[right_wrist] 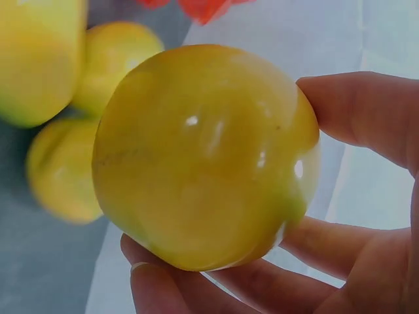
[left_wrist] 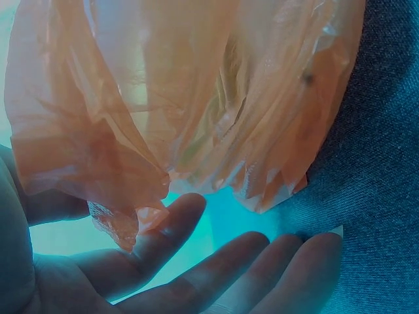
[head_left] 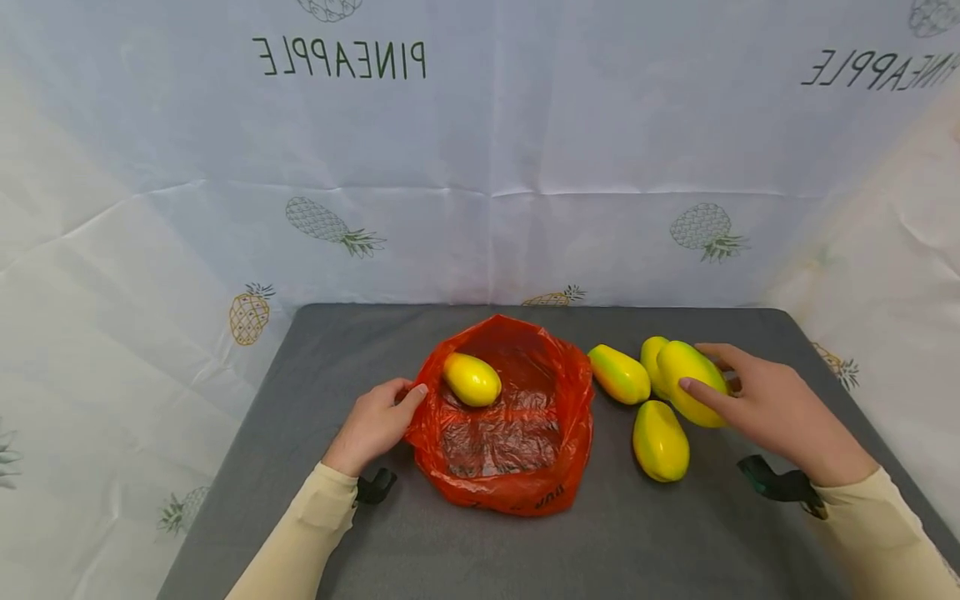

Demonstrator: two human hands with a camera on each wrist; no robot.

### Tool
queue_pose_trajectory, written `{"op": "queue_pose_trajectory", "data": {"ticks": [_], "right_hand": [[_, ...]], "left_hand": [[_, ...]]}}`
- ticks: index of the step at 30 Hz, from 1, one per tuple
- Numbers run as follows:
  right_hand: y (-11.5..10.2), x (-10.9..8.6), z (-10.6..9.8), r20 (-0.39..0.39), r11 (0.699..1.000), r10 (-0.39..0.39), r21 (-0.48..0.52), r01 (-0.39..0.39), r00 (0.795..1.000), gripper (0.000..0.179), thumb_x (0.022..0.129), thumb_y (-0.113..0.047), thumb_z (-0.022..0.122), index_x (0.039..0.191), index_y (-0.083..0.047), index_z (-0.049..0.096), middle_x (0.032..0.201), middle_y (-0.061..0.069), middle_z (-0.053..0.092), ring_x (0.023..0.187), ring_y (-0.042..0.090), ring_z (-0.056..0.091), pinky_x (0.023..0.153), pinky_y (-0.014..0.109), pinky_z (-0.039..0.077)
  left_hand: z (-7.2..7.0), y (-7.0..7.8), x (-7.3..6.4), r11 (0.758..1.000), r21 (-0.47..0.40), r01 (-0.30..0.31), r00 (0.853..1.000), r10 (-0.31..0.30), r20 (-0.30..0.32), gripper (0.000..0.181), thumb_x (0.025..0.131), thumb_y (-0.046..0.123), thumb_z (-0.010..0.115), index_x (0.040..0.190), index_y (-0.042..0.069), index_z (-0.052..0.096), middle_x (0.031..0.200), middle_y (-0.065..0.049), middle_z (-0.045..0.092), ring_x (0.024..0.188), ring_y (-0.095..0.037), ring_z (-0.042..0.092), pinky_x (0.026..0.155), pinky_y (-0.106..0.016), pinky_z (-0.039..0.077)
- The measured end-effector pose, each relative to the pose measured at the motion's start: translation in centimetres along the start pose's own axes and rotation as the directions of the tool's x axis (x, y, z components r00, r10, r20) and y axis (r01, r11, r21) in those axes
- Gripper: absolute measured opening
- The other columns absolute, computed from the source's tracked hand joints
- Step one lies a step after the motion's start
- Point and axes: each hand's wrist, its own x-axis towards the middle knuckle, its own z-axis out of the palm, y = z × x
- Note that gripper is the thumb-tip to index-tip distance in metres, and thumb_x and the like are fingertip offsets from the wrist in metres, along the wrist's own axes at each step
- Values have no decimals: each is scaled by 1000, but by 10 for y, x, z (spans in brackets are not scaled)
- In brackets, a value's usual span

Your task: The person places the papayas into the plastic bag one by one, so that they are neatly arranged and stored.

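A red plastic bag [head_left: 498, 492] stands with its mouth wide on the table, one yellow papaya [head_left: 472, 380] lying inside. At the bag's left rim, my left hand [head_left: 381, 421] pinches the thin plastic between thumb and index finger; the other fingers [left_wrist: 229, 271] are loosely spread below. My right hand [head_left: 768, 400] grips a yellow-green papaya [right_wrist: 206, 157], thumb on one side and fingers on the other. Beside it lie more papayas: one near the bag [head_left: 621, 375], one partly hidden behind the held fruit [head_left: 654, 360], and one closer to me [head_left: 661, 442].
The grey cloth-covered table [head_left: 480, 558] ends at a white curtain [head_left: 480, 242] printed with pineapples, which also hangs along both sides. Dark straps with small devices sit at both wrists, the right one [head_left: 776, 482] standing out near the table surface.
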Motion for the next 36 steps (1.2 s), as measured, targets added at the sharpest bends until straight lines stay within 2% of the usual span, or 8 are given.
{"op": "queue_pose_trajectory", "data": {"ticks": [5, 11, 20, 25, 31, 36], "right_hand": [[-33, 14, -1, 1, 999, -46, 18, 46, 999, 84, 104, -65, 61, 161, -6, 46, 142, 29, 67, 118, 46, 71, 87, 59, 61], [-71, 31, 1, -10, 992, -122, 23, 122, 993, 80, 104, -65, 61, 160, -9, 50, 138, 21, 71, 114, 39, 71, 88, 57, 60], [-120, 57, 19, 12, 979, -201, 43, 200, 980, 72, 104, -57, 66, 157, -10, 54, 130, 12, 76, 99, 25, 69, 87, 49, 59], [-140, 72, 38, 45, 967, -251, 50, 249, 967, 67, 104, -50, 69, 155, -9, 56, 121, 9, 78, 95, 21, 69, 88, 47, 59], [-157, 84, 49, 90, 961, -275, 62, 270, 957, 65, 103, -48, 70, 156, -12, 56, 123, 6, 77, 94, 20, 68, 88, 45, 58], [-165, 95, 57, 130, 958, -286, 61, 280, 950, 65, 104, -47, 69, 156, -10, 55, 126, 9, 76, 94, 21, 68, 88, 43, 58]], "left_hand": [[-1, 0, 0, 1000, -1, -6, 1000, 6, -2, 44, 111, 43, 57, 133, 8, 71, 113, -8, 75, 87, -21, 65, 79, -36, 55], [-1, 0, 1, 1000, -3, -5, 1000, 5, 0, 44, 111, 43, 57, 133, 8, 71, 113, -8, 75, 87, -21, 64, 80, -36, 55], [-2, 0, 0, 1000, -19, 0, 1000, 0, 4, 43, 110, 43, 58, 131, 9, 72, 106, -6, 74, 82, -20, 63, 75, -34, 53], [-2, 0, 0, 1000, -24, 9, 1000, -9, 7, 43, 110, 43, 58, 133, 9, 71, 106, -6, 74, 82, -20, 63, 75, -33, 53], [-1, 0, 0, 1000, -25, 2, 1000, -2, 9, 43, 110, 44, 58, 132, 9, 71, 103, -5, 73, 80, -20, 63, 74, -33, 52], [-1, 1, 0, 1000, -24, -3, 1000, 3, 2, 41, 110, 43, 59, 131, 9, 72, 102, -5, 73, 79, -19, 63, 73, -33, 52]]}}
